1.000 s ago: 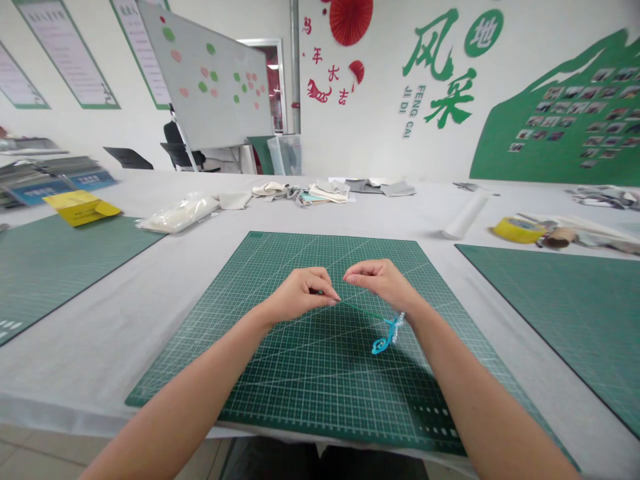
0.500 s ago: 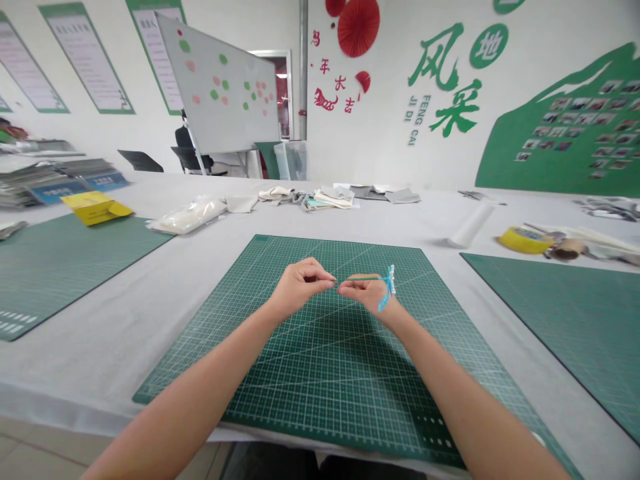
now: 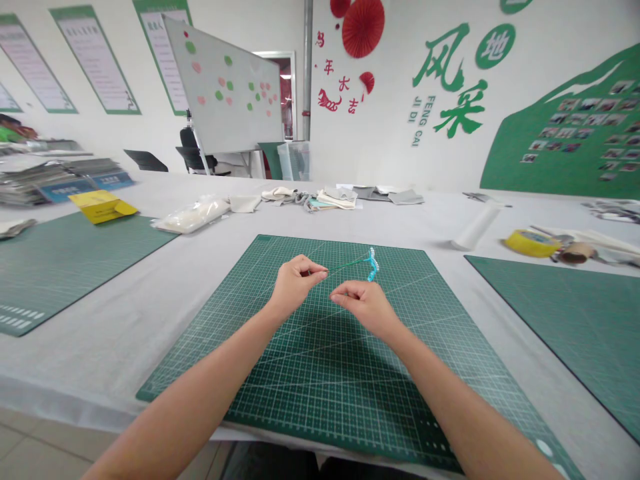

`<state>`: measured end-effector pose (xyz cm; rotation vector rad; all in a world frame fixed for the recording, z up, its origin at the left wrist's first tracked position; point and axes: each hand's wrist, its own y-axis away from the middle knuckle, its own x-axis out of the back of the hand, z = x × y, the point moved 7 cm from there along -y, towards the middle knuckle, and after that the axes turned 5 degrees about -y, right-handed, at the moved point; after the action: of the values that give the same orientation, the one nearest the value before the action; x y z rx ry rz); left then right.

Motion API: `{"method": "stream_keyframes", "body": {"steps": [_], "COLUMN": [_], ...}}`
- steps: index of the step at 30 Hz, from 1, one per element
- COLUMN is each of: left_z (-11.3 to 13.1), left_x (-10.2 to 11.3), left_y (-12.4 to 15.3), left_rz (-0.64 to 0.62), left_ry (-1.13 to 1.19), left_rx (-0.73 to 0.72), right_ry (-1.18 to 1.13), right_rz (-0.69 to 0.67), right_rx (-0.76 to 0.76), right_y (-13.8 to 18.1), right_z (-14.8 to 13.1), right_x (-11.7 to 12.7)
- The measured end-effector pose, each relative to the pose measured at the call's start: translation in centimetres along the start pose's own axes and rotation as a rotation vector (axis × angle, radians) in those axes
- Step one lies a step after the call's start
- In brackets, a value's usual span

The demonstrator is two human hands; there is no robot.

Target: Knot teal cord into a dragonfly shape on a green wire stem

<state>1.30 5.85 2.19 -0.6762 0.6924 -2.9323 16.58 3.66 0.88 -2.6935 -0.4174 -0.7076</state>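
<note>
Over the middle green cutting mat [image 3: 320, 373], my left hand [image 3: 295, 283] pinches one end of a thin green wire stem [image 3: 345, 265]. The stem runs up and to the right, ending in a small blue curled ornament with a pale beaded part [image 3: 372, 264]. My right hand [image 3: 363, 303] sits just below and right of the left, fingers curled in a pinch near the stem. What its fingertips hold is too small to make out. Both forearms reach in from the bottom edge.
Two more green mats lie at the left [image 3: 60, 260] and right [image 3: 565, 307]. Further back: a yellow box [image 3: 103, 205], a plastic bag [image 3: 193, 215], folded fabric pieces [image 3: 330, 195], a white roll [image 3: 477, 227], yellow tape [image 3: 531, 243]. A whiteboard [image 3: 225, 93] stands behind.
The blue ornament swung from low beside my right wrist up and away to the far side of my hands. My right hand dropped slightly below the left.
</note>
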Motion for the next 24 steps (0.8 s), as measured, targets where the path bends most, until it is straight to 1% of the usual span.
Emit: {"method": "stream_keyframes", "body": {"steps": [4, 10, 12, 14, 17, 19, 21, 24], "left_z": [0.0, 0.8, 0.9, 1.1, 1.3, 1.5, 1.8, 2.4], "left_x": [0.0, -0.1, -0.1, -0.3, -0.9, -1.4, -1.9, -2.6], "left_y": [0.1, 0.4, 0.5, 0.5, 0.6, 0.8, 1.0, 1.4], "left_rz": [0.012, 0.019, 0.013, -0.006, -0.067, -0.126, -0.193, -0.302], "left_ry": [-0.077, -0.198, -0.224, -0.239, -0.245, -0.241, -0.226, -0.201], "left_rx": [-0.012, -0.072, -0.095, -0.120, -0.162, -0.194, -0.226, -0.274], "right_ry": [0.089, 0.322, 0.410, 0.490, 0.553, 0.555, 0.537, 0.502], "right_rz": [0.035, 0.056, 0.111, 0.205, 0.350, 0.407, 0.428, 0.385], "right_rx": [0.091, 0.225, 0.271, 0.324, 0.378, 0.383, 0.366, 0.308], "right_y": [0.4, 1.1, 1.4, 1.8, 2.3, 2.4, 2.3, 1.9], "right_z": [-1.1, -2.3, -2.8, -3.4, -4.1, -4.1, -3.9, -3.3], "right_x": [0.1, -0.4, -0.3, 0.2, 1.3, 2.1, 2.6, 3.0]}}
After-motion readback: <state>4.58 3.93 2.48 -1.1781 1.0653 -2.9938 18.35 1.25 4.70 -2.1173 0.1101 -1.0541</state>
